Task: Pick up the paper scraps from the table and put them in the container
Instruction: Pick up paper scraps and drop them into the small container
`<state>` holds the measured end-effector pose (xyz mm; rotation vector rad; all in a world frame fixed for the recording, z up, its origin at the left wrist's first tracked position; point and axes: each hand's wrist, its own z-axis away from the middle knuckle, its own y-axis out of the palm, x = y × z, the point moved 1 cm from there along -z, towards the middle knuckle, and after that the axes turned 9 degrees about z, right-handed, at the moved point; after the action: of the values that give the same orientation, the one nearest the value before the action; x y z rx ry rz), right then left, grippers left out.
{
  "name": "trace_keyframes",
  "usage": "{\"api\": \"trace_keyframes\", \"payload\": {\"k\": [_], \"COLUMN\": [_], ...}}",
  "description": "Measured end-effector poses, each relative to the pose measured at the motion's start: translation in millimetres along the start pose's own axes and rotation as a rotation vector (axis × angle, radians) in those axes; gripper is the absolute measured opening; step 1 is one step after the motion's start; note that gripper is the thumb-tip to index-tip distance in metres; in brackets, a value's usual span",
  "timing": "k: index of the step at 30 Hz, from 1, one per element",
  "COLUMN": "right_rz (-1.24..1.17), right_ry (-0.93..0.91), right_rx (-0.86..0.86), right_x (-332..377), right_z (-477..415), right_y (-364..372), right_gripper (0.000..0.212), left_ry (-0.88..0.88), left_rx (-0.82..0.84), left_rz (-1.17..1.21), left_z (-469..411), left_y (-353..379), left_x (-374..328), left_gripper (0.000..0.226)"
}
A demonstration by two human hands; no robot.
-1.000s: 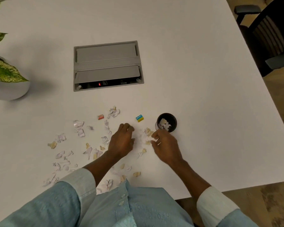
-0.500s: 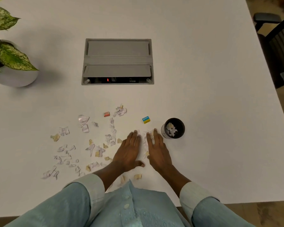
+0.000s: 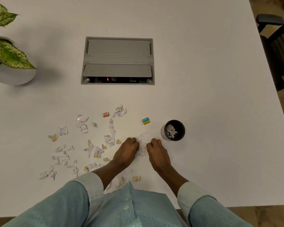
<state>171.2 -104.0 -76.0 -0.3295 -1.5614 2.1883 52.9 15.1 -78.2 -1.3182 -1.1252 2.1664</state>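
Table (image 3: pixel 203 79) white, plain. Paper scraps (image 3: pixel 82 123) mostly white, some tan or beige among them. Container (image 3: pixel 181 128) black — I see white and tan scraps inside. Small block (image 3: pixel 146 120) blue on top, yellow below. Another small piece (image 3: pixel 106 114) red-orange. Hatch (image 3: pixel 117 60) grey, with red light in dark slot. Leaves (image 3: pixel 10 54) green, speckled cream; pot (image 3: pixel 13 77) white. Sleeves (image 3: pixel 61 200) light blue — cuffs paler. Chair (image 3: pixel 279 46) black.

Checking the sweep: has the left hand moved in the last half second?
Yes. The left hand has curled and edged right, toward the container, bunching scraps against the right hand.
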Motion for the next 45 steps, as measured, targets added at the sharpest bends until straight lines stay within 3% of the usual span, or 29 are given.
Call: {"api": "trace_keyframes", "payload": {"k": [6,10,15,20,27,33,39,42,45], "right_rz": [-0.252,-0.532,-0.607,-0.636,-0.537,-0.493,-0.477,-0.542,-0.647], "right_ry": [0.070,0.241,0.466,0.603,0.606,0.546,0.513,0.390,0.223], "right_rx": [-0.201,-0.389,-0.537,-0.545,-0.466,-0.459,-0.523,-0.535,-0.433], "right_x": [1.7,-10.7,-46.4,-80.3,-89.2,-81.3,-77.1,-65.3,-46.4], "right_z": [10.3,22.2,23.6,20.6,8.8,4.4,15.4,26.1,38.0], "right_y": [-28.0,-70.3,-105.9,-119.9,-113.9,-108.4,-110.3,-100.6,-78.7], "right_gripper": [0.028,0.004,0.009,0.006,0.009,0.006,0.008,0.007,0.014], "left_ry": [-0.157,-0.163,-0.077,-0.017,-0.062,0.058,0.010,-0.081,-0.139], "left_rx": [-0.147,-0.316,-0.368,-0.323,-0.198,-0.095,-0.164,-0.176,-0.093], "left_rz": [0.282,0.495,0.556,0.492,0.389,0.366,0.407,0.336,0.156], "left_z": [0.4,-9.5,-40.3,-68.5,-90.7,-85.2,-67.6,-50.3,-25.8], "left_y": [-10.9,-37.3,-65.8,-66.7,-50.1,-51.8,-59.3,-51.8,-45.9], "left_x": [-13.9,-52.6,-103.4,-132.3,-140.7,-146.0,-119.8,-80.6,-42.4], "left_gripper": [0.008,0.007,0.008,0.010,0.014,0.011,0.041,0.042,0.051]}}
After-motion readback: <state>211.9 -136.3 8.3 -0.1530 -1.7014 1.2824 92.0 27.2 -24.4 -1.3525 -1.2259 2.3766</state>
